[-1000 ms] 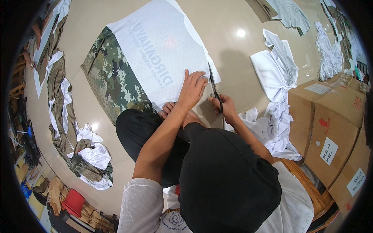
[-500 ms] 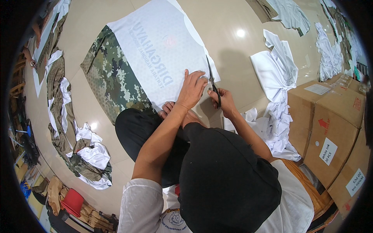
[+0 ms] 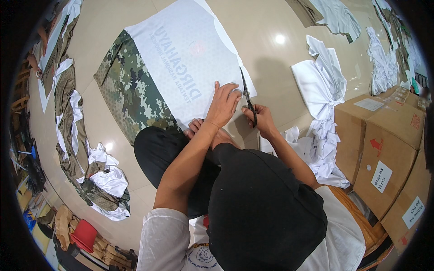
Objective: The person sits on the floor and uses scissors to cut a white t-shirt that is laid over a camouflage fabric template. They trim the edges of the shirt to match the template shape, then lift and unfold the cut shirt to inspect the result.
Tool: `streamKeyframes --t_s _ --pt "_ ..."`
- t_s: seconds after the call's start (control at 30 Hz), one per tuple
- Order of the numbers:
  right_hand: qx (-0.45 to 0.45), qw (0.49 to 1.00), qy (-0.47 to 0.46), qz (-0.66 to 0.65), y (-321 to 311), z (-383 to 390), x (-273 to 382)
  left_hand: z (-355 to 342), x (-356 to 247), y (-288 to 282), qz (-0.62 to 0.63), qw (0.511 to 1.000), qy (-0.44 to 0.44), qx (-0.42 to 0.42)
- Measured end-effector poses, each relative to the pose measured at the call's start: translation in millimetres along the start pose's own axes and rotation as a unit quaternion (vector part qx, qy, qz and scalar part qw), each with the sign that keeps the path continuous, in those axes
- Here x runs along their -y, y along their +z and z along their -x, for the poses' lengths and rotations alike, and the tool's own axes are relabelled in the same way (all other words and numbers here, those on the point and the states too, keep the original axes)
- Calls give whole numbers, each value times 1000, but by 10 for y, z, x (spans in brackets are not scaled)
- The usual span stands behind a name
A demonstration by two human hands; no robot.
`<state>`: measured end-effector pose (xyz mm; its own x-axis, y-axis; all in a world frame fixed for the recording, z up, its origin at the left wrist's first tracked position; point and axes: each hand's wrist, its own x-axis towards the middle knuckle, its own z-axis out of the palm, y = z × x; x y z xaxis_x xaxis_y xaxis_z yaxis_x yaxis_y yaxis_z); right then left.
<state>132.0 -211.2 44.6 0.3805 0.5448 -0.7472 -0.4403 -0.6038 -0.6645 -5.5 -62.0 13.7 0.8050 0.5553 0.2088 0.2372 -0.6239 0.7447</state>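
Observation:
A large white cloth (image 3: 181,49) with faint grey-blue lettering showing through lies on the floor, joined along its left side to a green camouflage piece (image 3: 140,86). My left hand (image 3: 224,105) presses on the cloth's lower right part, fingers bent around its edge beside the blades; its thumb is hidden. In my right hand (image 3: 260,118) are black-handled scissors (image 3: 246,86), blades pointing away along the cloth's right edge. A bare foot (image 3: 221,137) sits at the cloth's near edge, below my left wrist.
White cloth scraps (image 3: 323,77) lie to the right, before stacked cardboard boxes (image 3: 393,122). More camouflage and white pieces (image 3: 72,113) trail along the left. Another person's hand (image 3: 34,63) is at the far left. A red container (image 3: 84,235) stands lower left.
The scissors' blade tips have shifted slightly nearer along the cloth's right edge. My left hand and the cloth stay in place.

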Motion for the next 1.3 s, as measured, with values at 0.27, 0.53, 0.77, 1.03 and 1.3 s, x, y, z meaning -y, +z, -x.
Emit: streamKeyframes --t_s 0.27,0.53,0.77,1.03,1.3 --pt "11 1000 -20 -18 17 -101 113 7 0 -23 19 1000 -1 -5" --pt "1 1000 -9 -25 71 -220 239 15 11 -25 24 1000 2 -5" --pt "-8 1000 -6 -11 79 -234 223 16 13 -18 20 1000 3 -9" --pt "-16 1000 -5 -2 78 -193 219 7 1 -24 21 1000 2 -9" --pt "-7 1000 -10 -3 45 -199 231 22 17 -16 24 1000 0 -11"
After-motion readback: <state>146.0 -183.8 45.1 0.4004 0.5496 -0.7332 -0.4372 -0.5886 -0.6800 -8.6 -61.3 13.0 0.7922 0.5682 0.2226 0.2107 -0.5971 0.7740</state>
